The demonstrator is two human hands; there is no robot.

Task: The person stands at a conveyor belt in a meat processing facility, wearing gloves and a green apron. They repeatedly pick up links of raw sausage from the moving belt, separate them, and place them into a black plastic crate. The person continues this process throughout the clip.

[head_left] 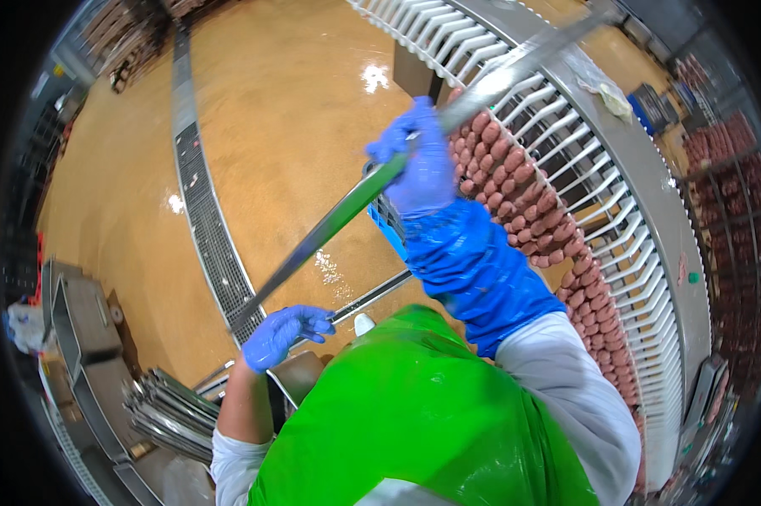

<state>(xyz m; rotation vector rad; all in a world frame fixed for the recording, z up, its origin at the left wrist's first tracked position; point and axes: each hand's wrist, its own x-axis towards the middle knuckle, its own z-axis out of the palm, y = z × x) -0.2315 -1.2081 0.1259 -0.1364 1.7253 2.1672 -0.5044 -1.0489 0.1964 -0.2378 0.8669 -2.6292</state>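
My right hand [418, 156], in a blue glove and sleeve cover, grips a long shiny metal bar [330, 218] slanting across the view from lower left to upper right. My left hand [292, 336], gloved in blue, hovers below the bar near my green apron [372, 413], fingers apart and slightly curled. Beside my right hand, pink sausage links [502, 173] hang in strings along a row of white hooks [604, 194] on a steel conveyor frame [685, 270]. A bundle of metal bars [169, 413] lies at the lower left, near my left forearm.
Metal bins [89, 329] stand at the left. A drain channel [199, 202] crosses the yellow floor [279, 101]. A blue crate [384, 228] sits partly behind my right arm. Racks of sausages [726, 194] stand at the far right, and stacked pallets [127, 38] at the back left.
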